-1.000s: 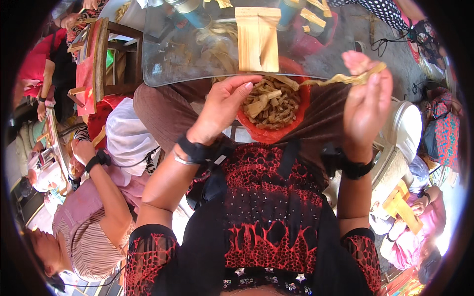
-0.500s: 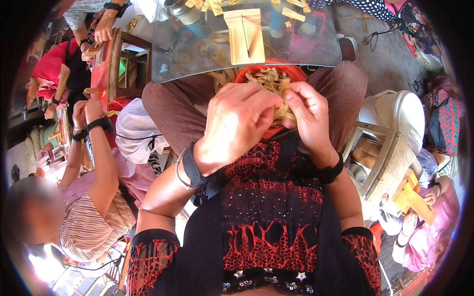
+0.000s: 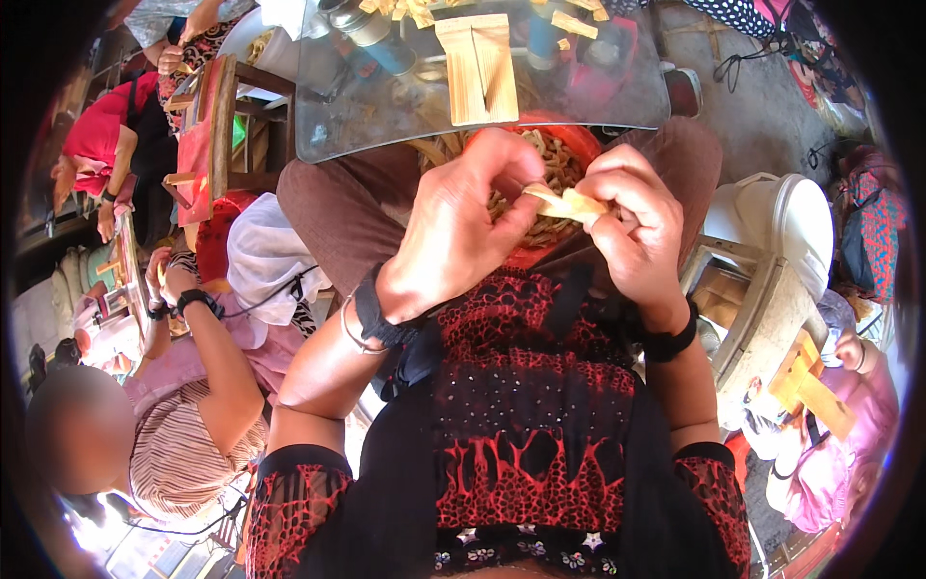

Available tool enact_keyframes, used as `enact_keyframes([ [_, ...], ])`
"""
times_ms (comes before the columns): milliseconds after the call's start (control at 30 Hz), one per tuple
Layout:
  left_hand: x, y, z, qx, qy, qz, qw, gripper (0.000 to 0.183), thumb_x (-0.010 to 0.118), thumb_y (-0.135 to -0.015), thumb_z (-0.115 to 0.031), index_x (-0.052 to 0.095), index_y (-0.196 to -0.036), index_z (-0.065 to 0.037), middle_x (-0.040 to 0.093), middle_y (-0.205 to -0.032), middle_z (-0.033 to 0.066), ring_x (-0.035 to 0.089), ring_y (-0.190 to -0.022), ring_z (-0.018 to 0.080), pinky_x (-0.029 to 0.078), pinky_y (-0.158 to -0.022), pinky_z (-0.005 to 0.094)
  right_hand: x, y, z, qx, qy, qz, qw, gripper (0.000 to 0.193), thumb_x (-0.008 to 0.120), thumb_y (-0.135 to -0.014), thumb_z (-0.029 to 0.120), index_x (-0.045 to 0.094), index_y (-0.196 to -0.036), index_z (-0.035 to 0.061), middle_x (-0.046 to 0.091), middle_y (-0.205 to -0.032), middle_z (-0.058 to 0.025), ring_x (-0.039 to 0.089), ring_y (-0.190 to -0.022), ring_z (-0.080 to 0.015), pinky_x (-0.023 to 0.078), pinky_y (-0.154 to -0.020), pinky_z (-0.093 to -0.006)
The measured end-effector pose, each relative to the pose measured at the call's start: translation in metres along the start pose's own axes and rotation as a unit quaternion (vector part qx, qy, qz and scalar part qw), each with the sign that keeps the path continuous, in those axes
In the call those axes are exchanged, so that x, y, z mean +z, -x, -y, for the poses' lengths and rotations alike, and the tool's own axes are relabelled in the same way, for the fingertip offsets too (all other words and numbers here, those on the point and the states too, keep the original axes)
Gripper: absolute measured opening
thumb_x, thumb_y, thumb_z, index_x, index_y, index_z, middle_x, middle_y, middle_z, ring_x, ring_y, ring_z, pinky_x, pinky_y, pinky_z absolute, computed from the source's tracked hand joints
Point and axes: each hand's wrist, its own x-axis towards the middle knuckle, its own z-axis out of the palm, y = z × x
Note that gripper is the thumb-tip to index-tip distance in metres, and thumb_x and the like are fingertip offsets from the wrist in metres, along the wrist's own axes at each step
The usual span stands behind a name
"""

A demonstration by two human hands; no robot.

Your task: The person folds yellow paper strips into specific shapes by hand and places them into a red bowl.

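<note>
A pale yellow, folded strip [image 3: 567,205], its material unclear, stretches between my hands above my lap. My left hand [image 3: 468,222] pinches one end with thumb and fingertips. At the other end, the curled fingers and thumb of my right hand [image 3: 632,227] close on it. Below and behind the hands, an orange-red container [image 3: 582,143] on my lap holds many similar twisted strips [image 3: 558,166]; my left hand hides part of them. Just beyond it, a wooden block [image 3: 466,72] with a dark V-shaped gap lies on a transparent tabletop [image 3: 376,135].
More yellow pieces [image 3: 575,24] lie at the table's far side, near a metal cup [image 3: 359,24]. To the right are a white bucket [image 3: 801,232] and a wooden stool [image 3: 748,299]. Another person [image 3: 193,425] sits close on the left; others work around.
Both hands have lifted slightly from the strips in the container. The right hand has shifted right and turned, and a folded strip now shows plainly between the hands.
</note>
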Motion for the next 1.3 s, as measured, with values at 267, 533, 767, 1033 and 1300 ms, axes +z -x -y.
enact_keyframes([
  [267,-0.007,-0.003,0.016,0.276,-0.158,-0.049,0.947,0.023,0.071,-0.067,0.004,0.061,-0.084,-0.006,0.063,-0.077,0.0053,0.063,-0.072,0.0241,0.048,-0.068,0.0346,0.023,0.001,-0.010,0.303,-0.170,-0.033,0.937,0.020,0.061,-0.093,0.012,0.066,-0.100,-0.0052,0.057,-0.064,0.0016,0.050,-0.048,-0.0045,0.037,-0.046,-0.0217],
  [533,0.002,0.003,0.021,0.132,-0.061,-0.080,0.986,0.022,0.066,-0.070,0.009,0.060,-0.086,-0.006,0.061,-0.082,0.0075,0.062,-0.073,0.0264,0.050,-0.060,0.0330,0.035,0.005,-0.016,0.035,-0.005,0.049,0.998,0.018,0.065,-0.085,0.010,0.066,-0.098,-0.0021,0.061,-0.089,-0.0124,0.061,-0.080,-0.0235,0.048,-0.071,-0.0312],
  [767,0.000,0.002,0.027,0.098,-0.020,-0.104,0.990,0.019,0.066,-0.075,0.010,0.061,-0.087,-0.003,0.059,-0.088,0.0085,0.059,-0.073,0.0197,0.048,-0.059,0.0279,0.022,0.008,-0.017,0.062,-0.053,0.047,0.996,0.014,0.063,-0.086,0.009,0.065,-0.094,-0.0026,0.053,-0.105,-0.0073,0.055,-0.086,-0.0164,0.045,-0.076,-0.0275],
  [1033,-0.011,0.007,0.025,-0.035,0.047,-0.024,0.998,0.016,0.070,-0.080,0.003,0.066,-0.095,-0.001,0.062,-0.084,0.0038,0.058,-0.068,0.0073,0.046,-0.058,0.0213,0.032,0.011,-0.028,0.166,-0.166,0.065,0.970,0.023,0.055,-0.096,0.010,0.061,-0.114,-0.0034,0.055,-0.104,-0.0047,0.055,-0.086,-0.0113,0.046,-0.074,-0.0245],
  [1300,-0.023,0.010,0.039,-0.123,0.236,-0.051,0.963,0.007,0.062,-0.092,-0.004,0.060,-0.093,0.002,0.065,-0.078,0.0057,0.059,-0.062,0.0083,0.050,-0.057,0.0216,0.029,-0.001,-0.009,0.206,-0.110,0.082,0.969,0.028,0.064,-0.088,0.000,0.065,-0.116,-0.0029,0.067,-0.097,-0.0090,0.063,-0.078,-0.0113,0.049,-0.065,-0.0220],
])
